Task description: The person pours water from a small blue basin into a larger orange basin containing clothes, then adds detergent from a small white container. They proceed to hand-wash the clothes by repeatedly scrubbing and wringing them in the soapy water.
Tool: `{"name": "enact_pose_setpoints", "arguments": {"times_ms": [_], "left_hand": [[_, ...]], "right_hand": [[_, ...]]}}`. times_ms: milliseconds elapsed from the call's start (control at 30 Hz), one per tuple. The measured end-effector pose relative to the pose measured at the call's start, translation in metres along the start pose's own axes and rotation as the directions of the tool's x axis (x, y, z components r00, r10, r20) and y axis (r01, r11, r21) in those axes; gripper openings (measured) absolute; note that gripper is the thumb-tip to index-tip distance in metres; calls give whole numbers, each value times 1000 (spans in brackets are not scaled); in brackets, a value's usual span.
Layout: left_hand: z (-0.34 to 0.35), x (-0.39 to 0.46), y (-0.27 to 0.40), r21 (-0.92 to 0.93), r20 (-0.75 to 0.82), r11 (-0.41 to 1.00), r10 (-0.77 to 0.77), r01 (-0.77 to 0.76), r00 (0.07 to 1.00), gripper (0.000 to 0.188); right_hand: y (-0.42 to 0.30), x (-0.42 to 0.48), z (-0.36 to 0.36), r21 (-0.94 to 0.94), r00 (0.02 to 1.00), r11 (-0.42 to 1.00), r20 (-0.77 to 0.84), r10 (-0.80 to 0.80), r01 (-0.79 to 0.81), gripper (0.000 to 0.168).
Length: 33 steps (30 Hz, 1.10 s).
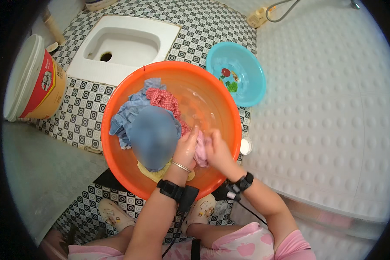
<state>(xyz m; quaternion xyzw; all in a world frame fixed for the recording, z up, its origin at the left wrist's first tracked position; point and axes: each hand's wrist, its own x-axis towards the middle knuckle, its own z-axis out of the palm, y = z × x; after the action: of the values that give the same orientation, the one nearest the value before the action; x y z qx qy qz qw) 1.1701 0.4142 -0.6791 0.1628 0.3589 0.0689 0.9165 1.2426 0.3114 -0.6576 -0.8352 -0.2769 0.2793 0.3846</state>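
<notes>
Over the right half of a large orange plastic basin [169,66], my left hand [186,149] and my right hand [219,151] grip a wet pink cloth [200,152] bunched between them. The right hand is slightly blurred. Clear water [211,94] stands in the basin. Left of my hands lies a heap of blue garments [130,109], part of it blurred out. A red-and-white checked cloth [164,99] rests against the heap and runs down to my left hand. Yellow fabric [151,172] shows below the blurred part, partly hidden by my left wrist.
Beyond the basin are a white squat toilet [117,70] and a turquoise basin [256,81]. A large bucket [48,87] stands at left. On the right, a small white container [246,145] sits between the orange rim and the wall [312,113]. A bottle [257,18] stands far back.
</notes>
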Motion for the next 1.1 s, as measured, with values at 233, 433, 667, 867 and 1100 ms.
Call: {"name": "enact_pose_setpoints", "arguments": {"times_ms": [233,433,667,867,1100], "left_hand": [[8,-3,10,-98,247,993,84,-61,965,36],[-5,8,-17,-121,311,990,-34,75,950,35],[-8,0,-24,-66,272,991,-91,113,958,37],[-9,2,-28,-60,323,987,-122,148,939,37],[-9,3,-25,-72,247,997,-6,25,969,35]], "right_hand": [[93,17,-103,321,940,940,-269,210,-118,33],[128,-25,-99,-351,894,825,-243,377,-443,37],[106,-27,-88,-464,871,752,-100,481,-468,40],[149,-37,-85,-498,957,817,-131,259,-290,32],[72,-23,-93,-114,947,972,-274,169,-206,26]]}}
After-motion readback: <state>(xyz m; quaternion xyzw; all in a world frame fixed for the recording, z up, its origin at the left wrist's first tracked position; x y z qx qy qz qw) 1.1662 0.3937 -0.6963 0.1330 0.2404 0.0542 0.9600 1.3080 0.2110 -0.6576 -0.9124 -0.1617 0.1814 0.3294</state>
